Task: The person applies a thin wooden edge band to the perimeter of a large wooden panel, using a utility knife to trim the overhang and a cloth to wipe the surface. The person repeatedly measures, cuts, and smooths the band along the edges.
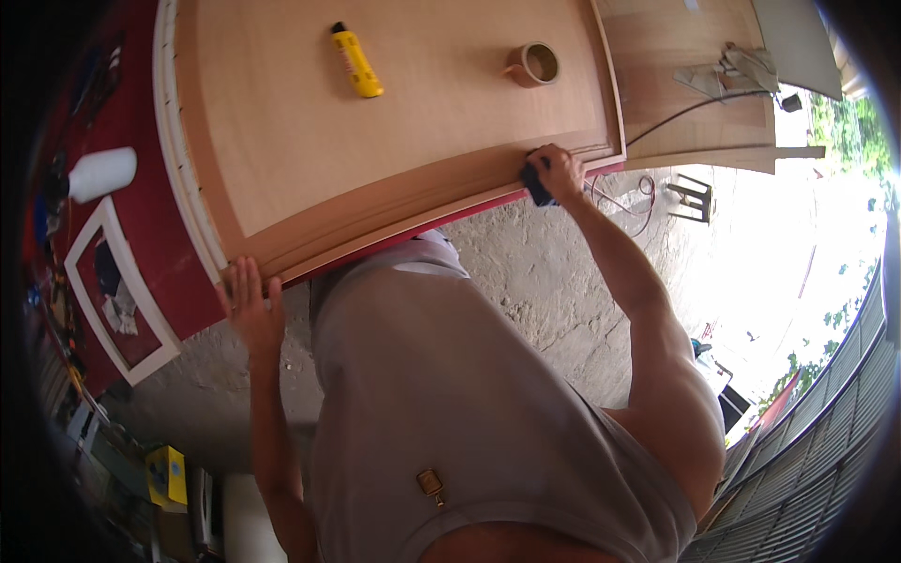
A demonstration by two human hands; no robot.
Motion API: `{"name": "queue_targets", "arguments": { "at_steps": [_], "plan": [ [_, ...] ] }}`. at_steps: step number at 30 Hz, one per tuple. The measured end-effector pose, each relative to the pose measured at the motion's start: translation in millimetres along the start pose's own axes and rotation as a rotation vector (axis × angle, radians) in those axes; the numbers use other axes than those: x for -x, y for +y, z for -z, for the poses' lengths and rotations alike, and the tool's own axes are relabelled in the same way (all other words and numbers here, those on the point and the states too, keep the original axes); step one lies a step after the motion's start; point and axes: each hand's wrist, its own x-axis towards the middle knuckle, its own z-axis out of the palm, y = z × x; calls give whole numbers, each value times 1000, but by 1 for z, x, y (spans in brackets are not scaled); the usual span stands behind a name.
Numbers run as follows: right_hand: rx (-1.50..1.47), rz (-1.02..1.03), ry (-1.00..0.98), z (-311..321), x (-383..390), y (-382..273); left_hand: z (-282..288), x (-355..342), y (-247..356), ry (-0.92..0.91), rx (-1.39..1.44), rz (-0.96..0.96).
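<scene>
A wooden framed panel (pixel 394 122) lies on the red work table (pixel 178 272). My left hand (pixel 253 296) rests on its near left corner, fingers outstretched and slightly apart. My right hand (pixel 558 174) is closed on a dark blue pad (pixel 537 185) at the panel's front edge, near the right end. Farther back on the panel lie a yellow bottle (pixel 357 61) with a black cap and, to its right, a round tan tub or tape roll (pixel 535 64).
At left are a white bottle (pixel 103 174) and a small white frame (pixel 155 324). Sheets of board (pixel 685 131) with gloves (pixel 746 68) and a cable extend rightward. A small stool (pixel 690 197) stands on the concrete floor (pixel 516 281). Metal grating (pixel 826 432) curves along the lower right.
</scene>
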Motion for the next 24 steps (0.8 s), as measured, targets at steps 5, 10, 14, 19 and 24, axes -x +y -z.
{"name": "queue_targets", "arguments": {
  "at_steps": [5, 10, 14, 19, 24],
  "plan": [
    [199, -240, 87, 39, -24, 102, 0, 0, -1, -27, -109, 61],
    [186, -322, 166, 53, -36, 183, -1, -7, 1, -76, -163, 152],
    [118, -317, 251, 52, -48, 169, -21, -1, -11, -35, -119, 185],
    [95, -322, 297, 46, -40, 176, -16, -2, -17, -101, -75, 206],
    [-53, -230, 252, 27, -13, 122, -12, -13, 3, -165, -40, 397]
  ]
}}
